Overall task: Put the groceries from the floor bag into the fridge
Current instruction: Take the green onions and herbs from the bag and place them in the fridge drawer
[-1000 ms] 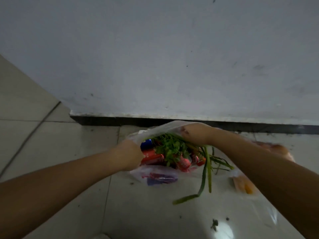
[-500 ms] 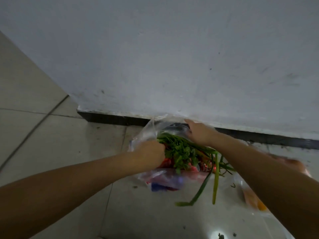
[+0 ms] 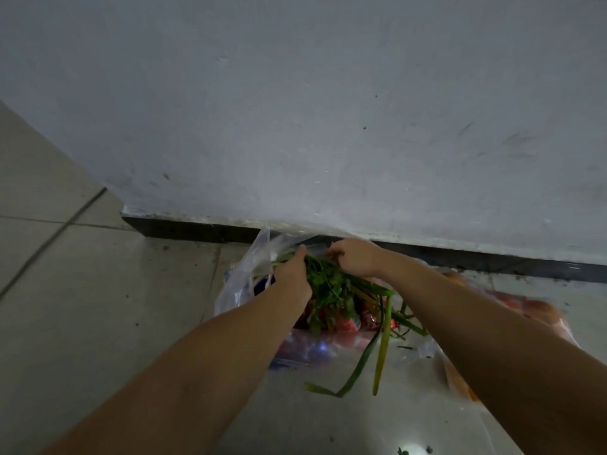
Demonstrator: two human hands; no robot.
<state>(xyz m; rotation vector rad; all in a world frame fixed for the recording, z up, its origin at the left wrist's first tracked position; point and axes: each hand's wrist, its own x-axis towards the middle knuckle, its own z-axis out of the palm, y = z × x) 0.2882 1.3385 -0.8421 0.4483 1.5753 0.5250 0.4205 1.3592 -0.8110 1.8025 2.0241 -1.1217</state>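
A clear plastic bag [image 3: 241, 280] lies on the tiled floor against the wall. A bunch of leafy green herbs [image 3: 331, 290] with long green onion stalks [image 3: 382, 343] sticks out of it, above red packets [image 3: 345, 325] and something blue. My left hand [image 3: 292, 272] grips the herb stems at the bag's far rim. My right hand [image 3: 353, 259] has its fingers curled around the same bunch beside the bag's plastic edge. Both hands are close together over the bag mouth.
A second plastic bag with orange items [image 3: 532, 310] lies on the floor to the right, partly behind my right forearm. A white wall [image 3: 328, 110] with a dark skirting strip [image 3: 197, 229] stands directly behind the bags. Grey floor tiles [image 3: 82, 307] extend left.
My left hand has moved forward from the bag's near side to the herb stems, close to my right hand. The view has shifted nearer to the wall.
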